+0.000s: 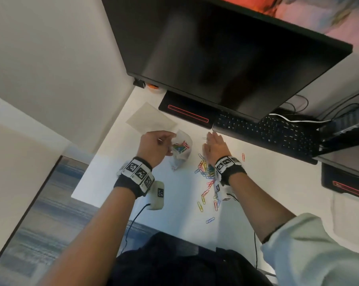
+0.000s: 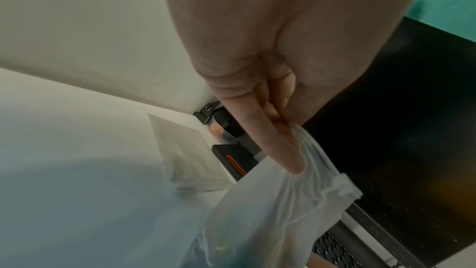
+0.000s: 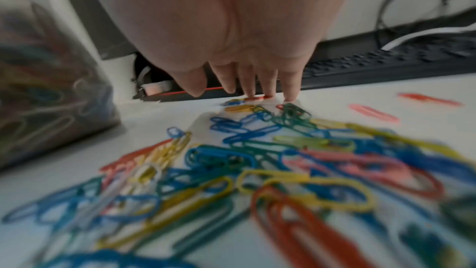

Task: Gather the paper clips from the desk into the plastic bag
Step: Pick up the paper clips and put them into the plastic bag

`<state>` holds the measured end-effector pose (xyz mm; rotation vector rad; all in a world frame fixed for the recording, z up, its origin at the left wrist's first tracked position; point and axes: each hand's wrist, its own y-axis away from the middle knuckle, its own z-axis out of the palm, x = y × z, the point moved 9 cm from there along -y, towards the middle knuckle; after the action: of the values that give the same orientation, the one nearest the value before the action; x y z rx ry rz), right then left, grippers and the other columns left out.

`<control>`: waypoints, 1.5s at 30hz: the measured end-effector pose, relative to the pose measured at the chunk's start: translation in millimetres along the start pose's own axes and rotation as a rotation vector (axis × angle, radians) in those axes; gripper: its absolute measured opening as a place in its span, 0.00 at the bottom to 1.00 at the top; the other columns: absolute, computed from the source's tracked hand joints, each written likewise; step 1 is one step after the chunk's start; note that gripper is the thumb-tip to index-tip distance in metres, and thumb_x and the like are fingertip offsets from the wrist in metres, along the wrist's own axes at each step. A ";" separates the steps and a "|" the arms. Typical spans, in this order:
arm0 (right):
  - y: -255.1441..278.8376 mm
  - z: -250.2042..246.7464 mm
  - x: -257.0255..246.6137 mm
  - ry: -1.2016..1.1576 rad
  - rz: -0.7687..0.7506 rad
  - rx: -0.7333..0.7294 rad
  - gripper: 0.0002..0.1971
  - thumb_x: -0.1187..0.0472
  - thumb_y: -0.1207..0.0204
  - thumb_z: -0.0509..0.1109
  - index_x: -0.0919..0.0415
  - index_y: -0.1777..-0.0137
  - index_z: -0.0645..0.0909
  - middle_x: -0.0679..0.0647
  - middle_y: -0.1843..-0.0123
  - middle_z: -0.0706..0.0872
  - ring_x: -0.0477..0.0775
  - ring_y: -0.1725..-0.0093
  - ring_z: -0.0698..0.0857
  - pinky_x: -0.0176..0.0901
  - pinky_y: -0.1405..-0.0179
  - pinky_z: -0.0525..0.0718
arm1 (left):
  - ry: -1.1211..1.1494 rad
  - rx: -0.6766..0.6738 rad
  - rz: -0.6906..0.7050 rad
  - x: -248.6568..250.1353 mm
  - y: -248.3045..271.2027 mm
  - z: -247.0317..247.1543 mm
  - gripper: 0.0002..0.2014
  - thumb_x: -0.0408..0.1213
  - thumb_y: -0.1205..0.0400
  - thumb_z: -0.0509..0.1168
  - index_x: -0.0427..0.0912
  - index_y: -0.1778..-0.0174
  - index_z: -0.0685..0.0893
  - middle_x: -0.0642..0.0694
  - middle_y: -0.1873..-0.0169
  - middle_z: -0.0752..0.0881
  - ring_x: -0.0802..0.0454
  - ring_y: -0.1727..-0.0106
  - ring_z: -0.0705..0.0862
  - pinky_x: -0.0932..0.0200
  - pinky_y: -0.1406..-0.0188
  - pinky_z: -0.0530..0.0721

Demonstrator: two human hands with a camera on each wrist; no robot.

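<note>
left hand [image 1: 153, 145] on plastic bag [image 1: 181, 148]

left hand [image 1: 153, 145] raised, fingers pinched shut, right hand [image 1: 215, 146] flat, fingers straight, fingertips [image 3: 289, 97] down

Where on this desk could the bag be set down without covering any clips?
Bare desk lies left of the plastic bag, under the left hand, and again right of the lone red clip, before the keyboard. Crowded: the paper clips beneath the right hand, trailing toward the near edge.

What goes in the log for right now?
left hand: pinches bag | right hand: fingers on paper clips | desk: clips remain
</note>
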<state>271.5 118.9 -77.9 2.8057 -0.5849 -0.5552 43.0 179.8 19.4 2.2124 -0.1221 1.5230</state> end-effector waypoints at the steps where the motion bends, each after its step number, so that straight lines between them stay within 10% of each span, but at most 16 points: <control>1: -1.6 2.6 -8.8 0.085 -0.067 -0.032 0.26 0.53 0.15 0.54 0.59 0.18 0.59 0.60 0.16 0.58 0.63 0.18 0.60 0.58 0.21 0.66 | -0.001 0.003 -0.003 -1.4 0.1 -1.2 0.10 0.28 0.15 0.64 0.38 0.45 0.90 0.46 0.68 0.87 0.59 0.73 0.86 0.53 0.59 0.92; 10: 56.6 11.6 -8.1 0.343 -0.267 -0.179 0.45 0.70 0.32 0.75 0.58 0.18 0.56 0.61 0.16 0.57 0.65 0.20 0.63 0.54 0.27 0.75 | 0.004 -0.010 0.013 -3.5 0.0 8.3 0.09 0.31 0.15 0.65 0.39 0.45 0.91 0.43 0.65 0.88 0.51 0.68 0.88 0.52 0.60 0.93; 15: 56.8 7.5 -3.8 0.336 -0.253 -0.135 0.19 0.67 0.33 0.77 0.60 0.42 0.81 0.55 0.43 0.82 0.56 0.43 0.82 0.43 0.42 0.81 | -0.022 -0.076 0.012 0.4 6.2 32.4 0.09 0.32 0.15 0.64 0.42 0.47 0.91 0.42 0.65 0.89 0.49 0.67 0.90 0.51 0.58 0.93; 23: 59.0 -42.7 53.8 -0.642 0.283 0.097 0.07 0.62 0.29 0.79 0.57 0.51 0.92 0.50 0.54 0.92 0.44 0.60 0.89 0.26 0.58 0.85 | -0.054 -0.128 0.009 6.5 14.7 48.5 0.09 0.31 0.17 0.65 0.44 0.52 0.91 0.46 0.69 0.88 0.45 0.67 0.91 0.49 0.56 0.92; 29: 74.8 -61.2 3.8 -1.372 0.240 -0.004 0.12 0.72 0.29 0.76 0.68 0.46 0.87 0.60 0.48 0.92 0.54 0.50 0.91 0.38 0.50 0.89 | -0.083 -0.150 0.026 11.4 15.1 63.2 0.11 0.28 0.17 0.62 0.39 0.47 0.91 0.44 0.64 0.88 0.45 0.63 0.91 0.47 0.58 0.93; 34: 74.1 -50.0 -25.4 -0.906 0.184 -0.009 0.07 0.60 0.27 0.77 0.58 0.50 0.91 0.52 0.54 0.93 0.49 0.55 0.91 0.42 0.46 0.88 | -0.075 -0.140 0.029 11.8 13.0 68.1 0.10 0.30 0.16 0.64 0.40 0.51 0.92 0.46 0.71 0.87 0.48 0.70 0.88 0.45 0.59 0.93; 39: 68.3 -54.7 -43.8 -0.605 0.116 0.105 0.11 0.68 0.25 0.69 0.58 0.49 0.91 0.51 0.57 0.91 0.43 0.63 0.84 0.21 0.62 0.77 | -0.093 -0.140 0.036 15.0 15.6 68.8 0.09 0.31 0.16 0.65 0.42 0.51 0.91 0.43 0.67 0.89 0.48 0.69 0.89 0.47 0.60 0.93; 45: 70.7 -61.0 -70.9 -0.127 -0.187 -0.021 0.14 0.65 0.23 0.63 0.57 0.56 0.92 0.53 0.61 0.92 0.53 0.62 0.85 0.43 0.53 0.83 | -0.099 -0.167 0.061 15.3 16.7 70.7 0.09 0.28 0.16 0.64 0.38 0.48 0.91 0.40 0.61 0.90 0.45 0.64 0.90 0.55 0.63 0.93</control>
<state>212.0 93.8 19.9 2.8379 -0.3386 -0.7750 104.8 138.7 18.0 2.1685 -0.3379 1.3805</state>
